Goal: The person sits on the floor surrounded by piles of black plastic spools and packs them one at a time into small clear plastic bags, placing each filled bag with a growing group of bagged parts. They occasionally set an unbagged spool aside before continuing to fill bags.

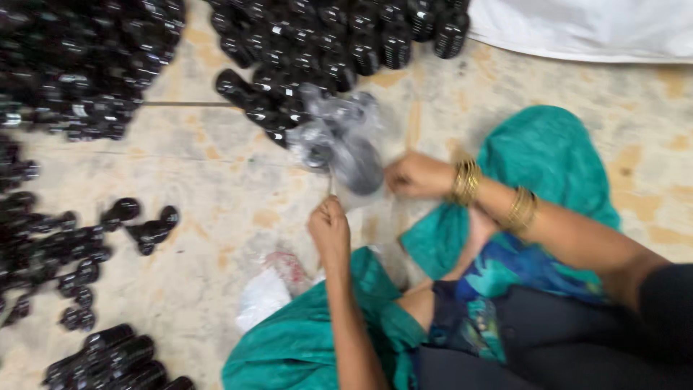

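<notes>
Grey blurred plastic bag (pixel 345 144), contents hidden, hangs roughly upright between left hand (pixel 329 230) and right hand (pixel 413 175), both grips pinching it.

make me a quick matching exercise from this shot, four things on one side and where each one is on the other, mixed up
Things:
1. clear plastic bag
2. white sheet
3. gold bangles
4. loose cluster of black parts

Places:
A. top right corner of the floor
B. on the right wrist
C. held between left hand and right hand
D. on the floor at the left, apart from the big piles

Pairs: 1-C, 2-A, 3-B, 4-D
</notes>
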The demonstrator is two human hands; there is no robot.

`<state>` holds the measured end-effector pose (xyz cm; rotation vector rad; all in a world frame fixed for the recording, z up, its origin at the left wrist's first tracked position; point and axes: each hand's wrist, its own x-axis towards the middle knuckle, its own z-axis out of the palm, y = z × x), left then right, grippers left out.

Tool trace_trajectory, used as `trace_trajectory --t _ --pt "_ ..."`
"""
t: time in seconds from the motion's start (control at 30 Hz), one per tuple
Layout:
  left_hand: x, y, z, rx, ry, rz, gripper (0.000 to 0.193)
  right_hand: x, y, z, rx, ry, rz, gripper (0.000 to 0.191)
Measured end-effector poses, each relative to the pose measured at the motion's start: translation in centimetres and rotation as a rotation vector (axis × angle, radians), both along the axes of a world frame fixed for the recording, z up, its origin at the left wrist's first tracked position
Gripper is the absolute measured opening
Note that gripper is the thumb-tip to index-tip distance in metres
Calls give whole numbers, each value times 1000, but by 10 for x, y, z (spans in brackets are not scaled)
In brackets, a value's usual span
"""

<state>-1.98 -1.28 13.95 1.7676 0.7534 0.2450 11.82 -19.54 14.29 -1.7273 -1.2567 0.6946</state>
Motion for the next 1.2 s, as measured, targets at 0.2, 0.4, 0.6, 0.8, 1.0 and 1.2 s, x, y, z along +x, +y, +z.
trace_trajectory --t 0.2,0.4,0.6,0.8,1.0,1.2 --pt "-32 -3 -61 226 -106 25 30 -2 -14 -45 -59 148 -159 16" --pt "-12 10 -94 -278 -171 29 37 -20 -6 -66 -69 -75 16 20" --pt "-26 13 -108 -460 -53 42 37 -14 -6 -58 -19 409 -189 18" --pt "-18 14 -94 -556 -140 97 31 -34 1 -35 -3 -393 19 14" --pt "-24 2 -102 -452 -233 -164 18 -57 13 -22 -19 -523 160 13" --pt "-26 -3 -98 -483 -148 -267 21 -45 8 -13 175 -243 -71 9"
